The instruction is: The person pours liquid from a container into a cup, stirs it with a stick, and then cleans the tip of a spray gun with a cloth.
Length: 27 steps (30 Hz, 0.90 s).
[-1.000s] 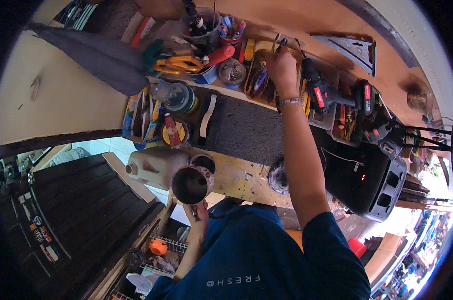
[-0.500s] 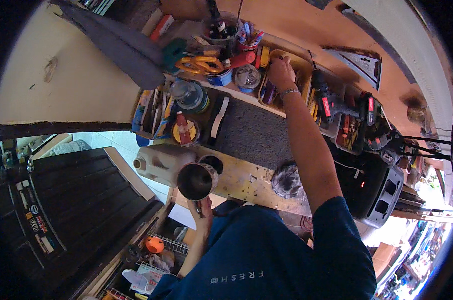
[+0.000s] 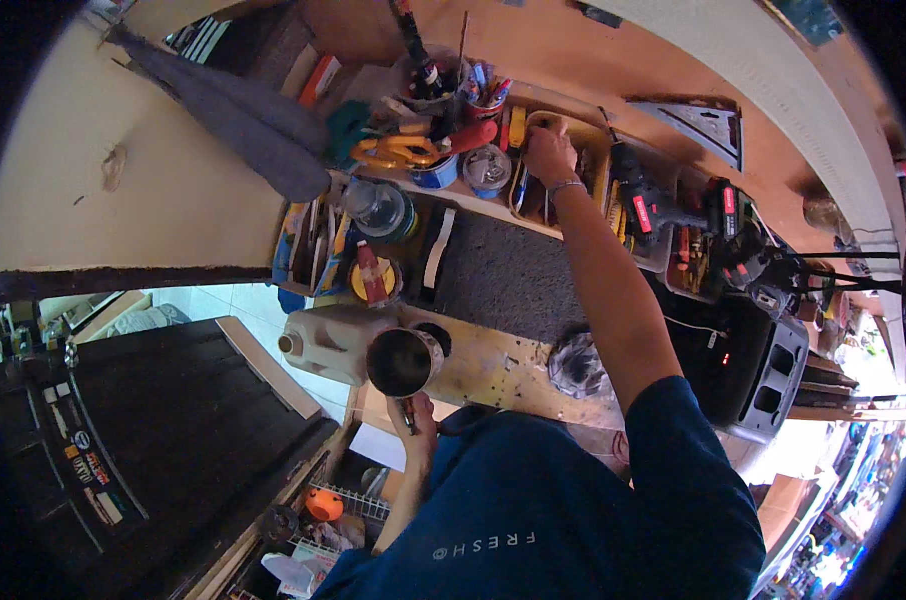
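My left hand (image 3: pixel 420 414) is closed low by my body, gripping a handle-like piece below a round open metal cup (image 3: pixel 400 362) with a dark inside. Just left of the cup stands a translucent plastic jug (image 3: pixel 335 340) with a capped neck. My right hand (image 3: pixel 551 155) reaches into a yellow bin (image 3: pixel 594 190) at the back of the bench. Its fingers point down among pens and slim tools. What its fingertips touch is hidden.
Beside the bin stand a glass jar (image 3: pixel 487 170), orange-handled scissors (image 3: pixel 398 152) and a cup of pens (image 3: pixel 486 95). A cordless drill (image 3: pixel 645 205) lies to the right, above a black speaker-like box (image 3: pixel 738 365). A crumpled clear plastic bundle (image 3: pixel 576 365) rests on the bench edge.
My right hand stays in the yellow bin and shifts slightly within it; a blue-and-white pen-like item now shows beside it. My left hand keeps the cup. The whole view has shifted slightly.
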Each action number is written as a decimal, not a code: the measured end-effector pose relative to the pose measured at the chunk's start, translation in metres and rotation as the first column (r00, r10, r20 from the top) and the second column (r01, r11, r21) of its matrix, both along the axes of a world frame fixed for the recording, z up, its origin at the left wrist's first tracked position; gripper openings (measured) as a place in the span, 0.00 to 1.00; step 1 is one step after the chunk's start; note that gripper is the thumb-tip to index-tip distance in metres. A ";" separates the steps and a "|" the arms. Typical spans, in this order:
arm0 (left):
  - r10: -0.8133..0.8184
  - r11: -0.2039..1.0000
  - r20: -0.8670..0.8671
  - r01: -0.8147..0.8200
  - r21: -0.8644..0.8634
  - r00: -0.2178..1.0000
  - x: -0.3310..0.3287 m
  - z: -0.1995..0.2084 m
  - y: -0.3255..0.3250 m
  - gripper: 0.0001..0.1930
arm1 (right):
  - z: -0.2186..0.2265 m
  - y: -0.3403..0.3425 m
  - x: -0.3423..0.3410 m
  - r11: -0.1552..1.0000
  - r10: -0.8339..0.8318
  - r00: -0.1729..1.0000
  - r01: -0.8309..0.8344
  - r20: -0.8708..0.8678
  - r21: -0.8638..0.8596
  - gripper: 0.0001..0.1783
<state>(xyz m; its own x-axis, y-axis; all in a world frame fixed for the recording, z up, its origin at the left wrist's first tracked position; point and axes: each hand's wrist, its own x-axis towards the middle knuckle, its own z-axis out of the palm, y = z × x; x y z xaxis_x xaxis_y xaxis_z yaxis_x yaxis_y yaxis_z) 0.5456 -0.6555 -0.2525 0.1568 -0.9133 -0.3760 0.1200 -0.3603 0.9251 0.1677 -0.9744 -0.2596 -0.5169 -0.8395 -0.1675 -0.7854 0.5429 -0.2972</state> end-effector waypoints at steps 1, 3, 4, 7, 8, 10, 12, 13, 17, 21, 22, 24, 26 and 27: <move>-0.028 0.999 0.018 0.028 0.019 0.999 0.001 0.001 -0.003 0.10 | 0.000 0.000 -0.002 1.000 0.020 1.000 -0.020 0.019 0.008 0.16; -0.051 0.998 0.034 0.049 0.049 0.998 0.001 0.003 -0.005 0.10 | 0.002 -0.002 -0.003 0.999 0.022 0.999 -0.023 0.036 0.037 0.16; -0.045 0.997 0.031 0.043 0.059 0.999 0.000 0.002 -0.004 0.10 | 0.005 -0.004 0.000 0.998 0.005 0.999 -0.007 0.032 0.058 0.16; -0.041 0.998 0.008 0.041 0.048 0.999 0.000 -0.001 -0.004 0.11 | 0.006 -0.007 0.003 0.997 0.018 1.000 -0.018 0.000 0.071 0.16; -0.042 0.998 -0.002 0.042 0.038 0.999 0.000 -0.004 -0.003 0.11 | 0.004 -0.007 0.005 0.997 0.034 0.999 -0.033 -0.015 0.067 0.16; -0.001 0.995 -0.024 0.003 0.096 1.000 -0.003 -0.001 -0.006 0.12 | -0.001 -0.008 0.010 0.999 0.007 0.997 -0.005 -0.075 0.035 0.16; 0.013 0.994 -0.010 -0.012 0.112 1.000 -0.006 0.007 -0.006 0.13 | -0.006 -0.010 0.012 1.000 -0.002 0.996 0.004 -0.087 0.021 0.16; -0.003 0.997 -0.011 0.004 0.076 1.000 -0.004 0.004 -0.005 0.13 | -0.007 -0.010 0.010 1.000 0.002 0.998 0.000 -0.069 0.023 0.16; -0.025 0.999 0.001 0.025 0.033 1.000 0.000 -0.010 0.003 0.13 | -0.014 -0.008 -0.002 0.997 -0.050 0.999 0.050 -0.007 -0.065 0.14; -0.047 0.992 -0.028 0.043 -0.118 0.999 -0.002 -0.011 0.007 0.12 | -0.003 0.001 -0.026 0.891 0.445 0.871 -0.453 -0.210 0.007 0.16; -0.056 0.994 0.004 0.056 -0.089 0.998 -0.002 -0.012 0.007 0.12 | -0.009 0.008 -0.033 0.857 0.431 0.875 -0.474 -0.222 -0.203 0.17; -0.074 0.997 0.070 0.076 -0.029 0.995 -0.003 -0.009 0.005 0.12 | -0.012 0.018 -0.036 0.803 0.364 0.927 -0.364 -0.096 -0.473 0.18; -0.024 0.997 0.035 0.026 -0.069 0.999 -0.011 -0.003 0.003 0.05 | -0.005 0.028 -0.032 0.737 0.386 0.921 -0.339 -0.048 -0.585 0.17; 0.001 0.996 0.017 0.000 -0.090 1.000 -0.016 0.004 0.001 0.05 | 0.007 0.032 -0.026 0.698 0.400 0.916 -0.323 -0.026 -0.639 0.17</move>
<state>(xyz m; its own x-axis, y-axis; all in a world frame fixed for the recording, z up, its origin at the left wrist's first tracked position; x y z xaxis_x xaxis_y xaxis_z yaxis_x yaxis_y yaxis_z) 0.5298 -0.6542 -0.2489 0.1631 -0.9433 -0.2892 0.1038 -0.2751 0.9558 0.1413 -0.9423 -0.2523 -0.1629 -0.8923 0.4210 -0.8244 -0.1113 -0.5550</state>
